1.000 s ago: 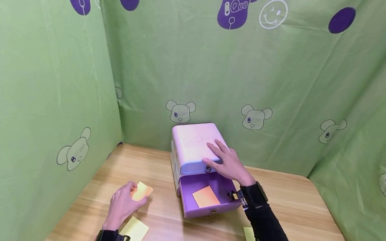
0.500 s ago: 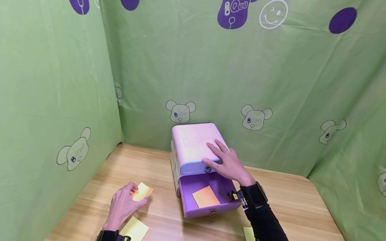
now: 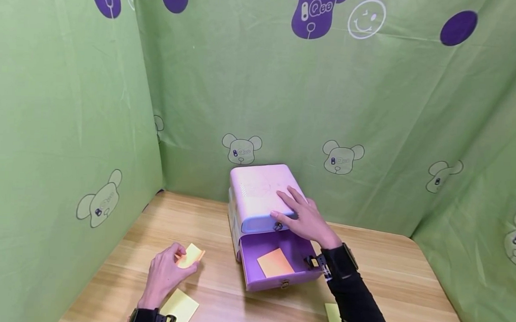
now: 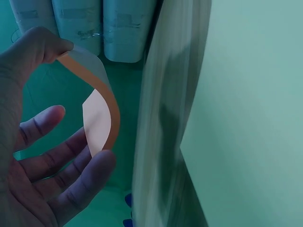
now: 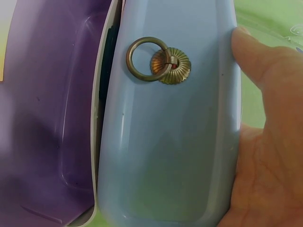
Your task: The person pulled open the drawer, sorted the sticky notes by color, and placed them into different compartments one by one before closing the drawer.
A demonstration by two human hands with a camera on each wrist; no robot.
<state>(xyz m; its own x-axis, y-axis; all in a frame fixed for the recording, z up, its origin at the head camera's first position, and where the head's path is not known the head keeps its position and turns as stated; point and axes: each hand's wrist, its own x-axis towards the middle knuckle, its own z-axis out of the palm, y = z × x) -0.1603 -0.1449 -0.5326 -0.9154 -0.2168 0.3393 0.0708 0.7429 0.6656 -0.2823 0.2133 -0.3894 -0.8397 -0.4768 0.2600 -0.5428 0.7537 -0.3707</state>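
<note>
My left hand (image 3: 164, 274) pinches a pad of orange sticky notes (image 3: 190, 256) above the left of the table. In the left wrist view the pad (image 4: 105, 113) bows into a curve between thumb and fingers. My right hand (image 3: 304, 220) rests, fingers spread, on the pink top of a small two-drawer box (image 3: 257, 187). Its lower purple drawer (image 3: 264, 285) is pulled out, and an orange sticky note pad (image 3: 275, 263) lies inside. The right wrist view has the upper drawer's blue front (image 5: 165, 142), closed, with a brass ring pull (image 5: 130, 59).
A yellow paper pad (image 3: 182, 306) lies below my left hand on the wooden table (image 3: 219, 302). Another yellow one (image 3: 334, 317) is partly hidden by my right sleeve. Green cloth (image 3: 277, 95) hangs behind and on both sides. Several wrapped pale bundles (image 4: 125, 30) show in the left wrist view.
The orange pad in my left hand has bent a little more and shifted slightly. My right hand, the box and its drawers stay as they were.
</note>
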